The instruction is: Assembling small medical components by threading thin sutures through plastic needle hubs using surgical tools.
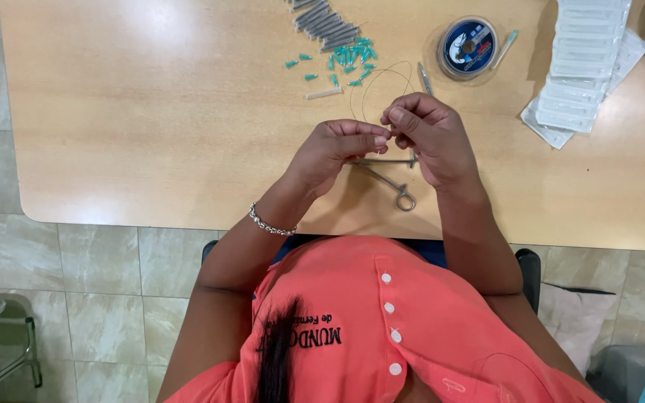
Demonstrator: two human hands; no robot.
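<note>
Both hands, the left hand (335, 149) and right hand (433, 134), pinch a thin thread loop (382, 82); white flat packages (580, 63) lie stacked at two o'clock, beside a round blue-labelled spool (468, 47).

Hands (382, 142) hide where the thin thread (382, 82) ends.

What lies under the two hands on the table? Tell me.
A metal ring-handled clamp lies on the wooden table beneath the left hand and right hand; its tips are covered.

A light wooden table (151, 112) carries small teal caps (349, 58), grey tubes (326, 22), a round spool (467, 47), white sealed packets (584, 63) and metal forceps (391, 183) near its front edge.
</note>
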